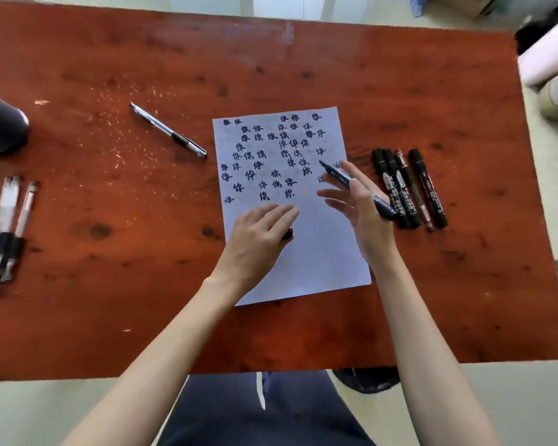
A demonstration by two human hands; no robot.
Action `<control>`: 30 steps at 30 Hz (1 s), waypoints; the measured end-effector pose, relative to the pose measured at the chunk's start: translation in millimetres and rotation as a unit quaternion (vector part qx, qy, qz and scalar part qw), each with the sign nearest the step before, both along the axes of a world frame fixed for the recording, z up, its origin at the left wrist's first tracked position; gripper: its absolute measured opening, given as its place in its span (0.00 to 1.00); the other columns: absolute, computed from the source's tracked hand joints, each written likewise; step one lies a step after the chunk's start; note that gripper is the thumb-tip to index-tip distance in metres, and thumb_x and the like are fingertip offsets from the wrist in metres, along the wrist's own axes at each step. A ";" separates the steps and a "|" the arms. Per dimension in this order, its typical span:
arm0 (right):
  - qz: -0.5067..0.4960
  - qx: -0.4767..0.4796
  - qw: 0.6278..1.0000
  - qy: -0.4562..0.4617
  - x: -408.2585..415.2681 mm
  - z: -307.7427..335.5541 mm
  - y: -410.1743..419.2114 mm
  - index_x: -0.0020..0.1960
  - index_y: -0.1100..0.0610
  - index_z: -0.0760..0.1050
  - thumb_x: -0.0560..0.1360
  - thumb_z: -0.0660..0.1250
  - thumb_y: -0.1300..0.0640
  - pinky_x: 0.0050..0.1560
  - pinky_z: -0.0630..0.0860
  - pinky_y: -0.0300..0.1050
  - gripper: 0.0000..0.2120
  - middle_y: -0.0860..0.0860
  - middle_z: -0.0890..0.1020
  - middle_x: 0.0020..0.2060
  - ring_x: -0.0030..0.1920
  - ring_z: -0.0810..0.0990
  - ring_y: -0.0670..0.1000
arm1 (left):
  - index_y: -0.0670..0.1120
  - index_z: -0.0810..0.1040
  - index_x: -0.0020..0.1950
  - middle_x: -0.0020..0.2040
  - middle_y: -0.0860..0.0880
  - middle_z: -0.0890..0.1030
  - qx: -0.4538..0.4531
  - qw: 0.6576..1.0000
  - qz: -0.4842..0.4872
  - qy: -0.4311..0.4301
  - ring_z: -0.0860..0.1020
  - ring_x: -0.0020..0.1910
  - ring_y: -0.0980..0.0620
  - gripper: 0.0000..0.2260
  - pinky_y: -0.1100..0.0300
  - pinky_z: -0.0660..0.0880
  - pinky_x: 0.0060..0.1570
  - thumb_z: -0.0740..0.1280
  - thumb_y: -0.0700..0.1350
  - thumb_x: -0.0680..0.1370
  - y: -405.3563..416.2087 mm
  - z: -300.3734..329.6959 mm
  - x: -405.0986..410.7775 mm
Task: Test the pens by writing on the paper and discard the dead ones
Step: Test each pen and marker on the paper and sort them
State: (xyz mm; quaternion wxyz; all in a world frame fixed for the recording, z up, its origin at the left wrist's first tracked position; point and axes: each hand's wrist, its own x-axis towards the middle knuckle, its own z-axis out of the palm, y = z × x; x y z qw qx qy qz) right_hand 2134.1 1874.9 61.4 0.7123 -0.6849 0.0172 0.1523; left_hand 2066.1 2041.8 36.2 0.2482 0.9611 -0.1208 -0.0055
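Head view shows our right hand point(363, 204) gripping an uncapped marker point(355, 186), its tip hovering over the right edge of the paper point(319, 252) beside a freshly written mark. Our left hand point(258, 233) presses flat on the near half of the sheet, fingers straight, steadying it; a small dark piece point(288, 234) peeks from under its fingertips, likely the marker's cap, though we cannot be sure.

We judge the step in hand to be the writing test itself, with the sheet's far half already crowded with dark characters. Four more markers point(408, 188) lie side by side on the table point(110, 284) just right of the paper. One clear pen point(168, 130) lies far left of the sheet, and a cluster of clear pens point(7, 226) sits at the table's left edge, near a dark round container point(0, 123) that may serve as the bin.

Next we need to judge the stroke: if the ink shows, recap and set the marker aside; if not, it goes left toward the container.
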 end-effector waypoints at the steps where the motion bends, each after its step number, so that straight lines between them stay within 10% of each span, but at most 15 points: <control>1: 0.008 0.004 1.000 0.000 4.1 -8.1 0.9 0.62 0.54 0.70 0.70 0.59 0.46 0.47 0.76 0.39 0.23 0.53 0.81 0.52 0.47 0.83 0.49 | 0.40 0.77 0.58 0.56 0.43 0.80 0.022 1.000 -0.003 -0.017 0.79 0.54 0.42 0.17 0.49 0.76 0.50 0.59 0.45 0.74 -1.1 -9.9 0.6; 6: 0.016 -0.006 0.999 -0.050 5.5 -36.0 2.0 0.56 0.52 0.73 0.71 0.61 0.52 0.46 0.75 0.38 0.15 0.47 0.83 0.45 0.44 0.82 0.49 | 0.42 0.76 0.58 0.61 0.45 0.78 0.022 0.998 0.007 -0.064 0.71 0.60 0.48 0.15 0.52 0.63 0.55 0.61 0.44 0.73 -4.6 -36.9 -4.9; 22: -0.002 -0.173 0.961 -0.214 35.6 -50.3 -1.7 0.36 0.48 0.67 0.71 0.64 0.57 0.32 0.65 0.30 0.08 0.41 0.73 0.28 0.29 0.70 0.38 | 0.41 0.76 0.60 0.63 0.46 0.76 0.012 0.995 0.031 -0.095 0.70 0.62 0.47 0.14 0.51 0.65 0.57 0.63 0.42 0.76 -6.0 -46.0 -6.7; 30: 0.046 -0.237 0.941 -0.236 30.0 -55.8 -1.3 0.39 0.62 0.76 0.70 0.66 0.57 0.29 0.64 0.26 0.08 0.40 0.75 0.30 0.26 0.73 0.38 | 0.41 0.76 0.61 0.63 0.46 0.76 0.016 0.996 0.034 -0.087 0.69 0.63 0.47 0.15 0.51 0.65 0.57 0.64 0.42 0.75 -5.4 -43.4 -6.0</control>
